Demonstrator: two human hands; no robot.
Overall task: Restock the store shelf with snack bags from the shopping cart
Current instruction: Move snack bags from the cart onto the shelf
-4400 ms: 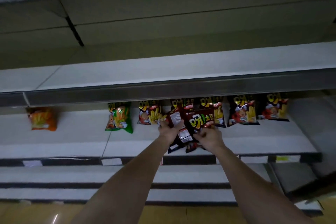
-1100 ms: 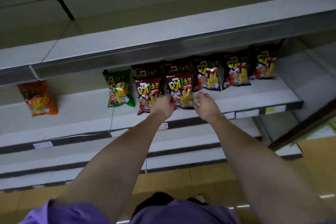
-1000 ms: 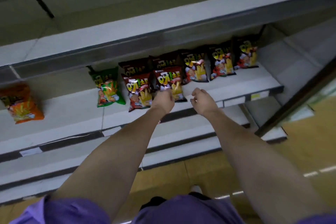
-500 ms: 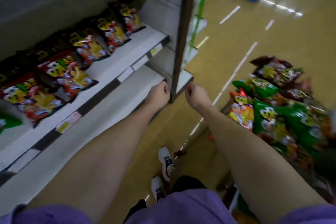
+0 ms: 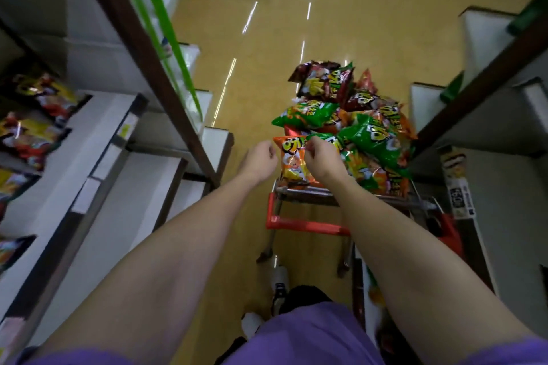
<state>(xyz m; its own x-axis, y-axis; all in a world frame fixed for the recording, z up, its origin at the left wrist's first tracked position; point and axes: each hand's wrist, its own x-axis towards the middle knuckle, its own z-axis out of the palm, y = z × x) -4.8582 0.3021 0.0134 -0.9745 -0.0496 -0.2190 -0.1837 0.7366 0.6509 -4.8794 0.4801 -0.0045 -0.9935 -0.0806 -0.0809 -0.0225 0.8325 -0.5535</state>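
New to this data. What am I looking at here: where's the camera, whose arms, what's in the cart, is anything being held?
There is no robot here. A person wears one wide-angle camera on the head, looking forward and down, so the two bare arms coming in from the bottom are their own.

They stand in a store aisle. The shopping cart, with a red handle, sits ahead of them, piled with snack bags in green, orange and dark red. The store shelf on the left already carries dark red bags.

The right hand reaches onto the pile at an orange bag at the near edge; whether the fingers already pinch it is hard to tell. The left hand hangs beside that bag, loosely curled, holding nothing.
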